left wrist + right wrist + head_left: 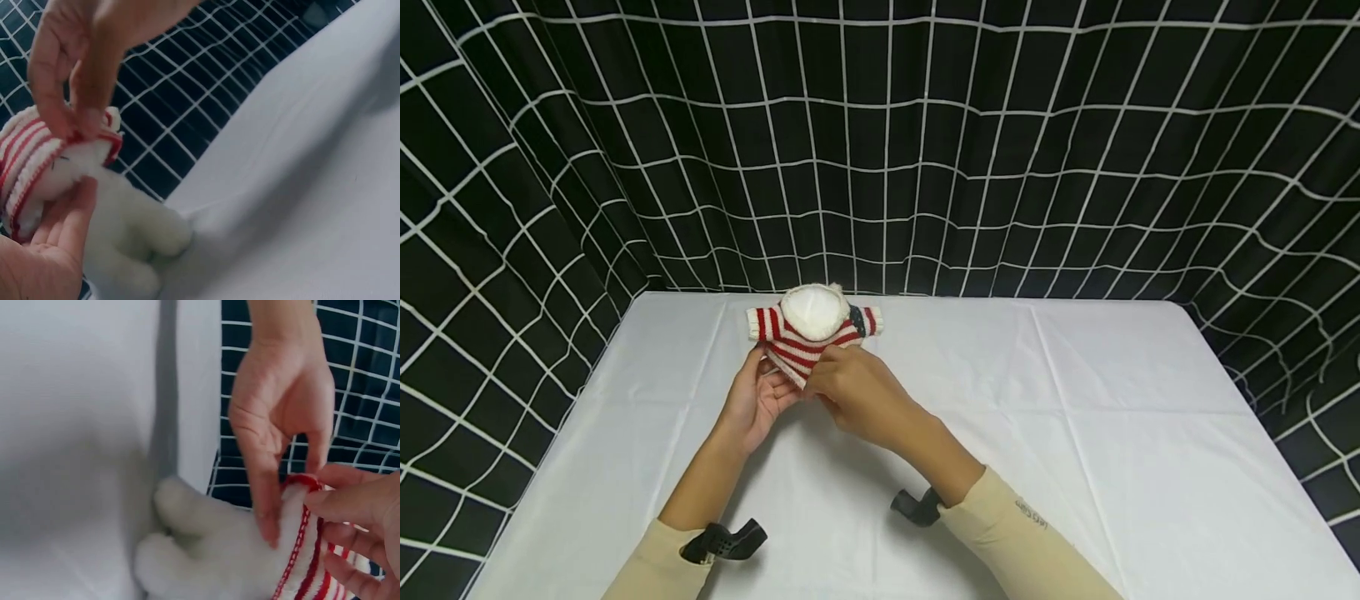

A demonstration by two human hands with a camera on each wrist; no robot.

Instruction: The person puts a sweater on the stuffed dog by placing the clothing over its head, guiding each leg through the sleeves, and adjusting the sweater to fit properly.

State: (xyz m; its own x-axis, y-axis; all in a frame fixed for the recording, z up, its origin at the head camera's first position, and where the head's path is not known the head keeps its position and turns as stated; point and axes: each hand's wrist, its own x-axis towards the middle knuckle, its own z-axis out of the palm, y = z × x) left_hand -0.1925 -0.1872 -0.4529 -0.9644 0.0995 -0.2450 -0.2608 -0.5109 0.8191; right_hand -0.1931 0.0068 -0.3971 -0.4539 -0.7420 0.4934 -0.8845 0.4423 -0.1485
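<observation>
A white plush toy (134, 215) wears a red-and-white striped knit sweater (797, 354) with a dark speckled patch near one shoulder. Its round white top (815, 312) faces up in the head view, sleeves spread sideways. My left hand (758, 404) holds the sweater's lower side, thumb at the edge; its extended fingers (70, 225) lie under the hem against the plush body. From the other side, my right hand (857, 392) pinches the front hem between thumb and fingers. Both stubby plush legs (187, 506) show below the hem in the wrist views.
The toy is near the back edge of a table with a creased white cloth (1150, 467). Black curtains with a white grid (925, 150) stand behind and at both sides. A black wrist mount (726, 542) juts from the left sleeve, another (916, 507) from the right.
</observation>
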